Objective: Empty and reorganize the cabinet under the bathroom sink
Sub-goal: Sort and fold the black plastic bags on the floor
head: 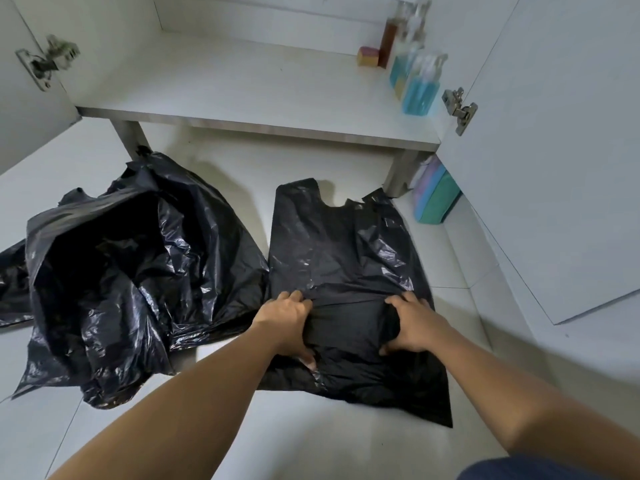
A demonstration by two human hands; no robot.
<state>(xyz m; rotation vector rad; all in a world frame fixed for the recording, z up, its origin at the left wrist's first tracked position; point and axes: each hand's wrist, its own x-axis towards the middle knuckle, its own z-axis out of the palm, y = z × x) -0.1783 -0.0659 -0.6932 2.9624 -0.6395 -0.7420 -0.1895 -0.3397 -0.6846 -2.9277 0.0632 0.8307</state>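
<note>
Both my left hand (287,323) and right hand (414,323) grip a fold of the black bin bag (346,244) at lower centre, crumpled bags (131,271) at left seemingly await folding, and the nearly emptied cabinet (225,81) holds bottles (415,88) at upper right.

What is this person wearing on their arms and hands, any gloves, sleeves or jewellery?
The left hand and right hand are bare: no gloves, rings or bracelets. The left forearm and right forearm are uncovered as far as the picture's lower edge, with no watch or sleeve. The only clothing visible is a patch of dark blue fabric at the bottom right corner.
</note>
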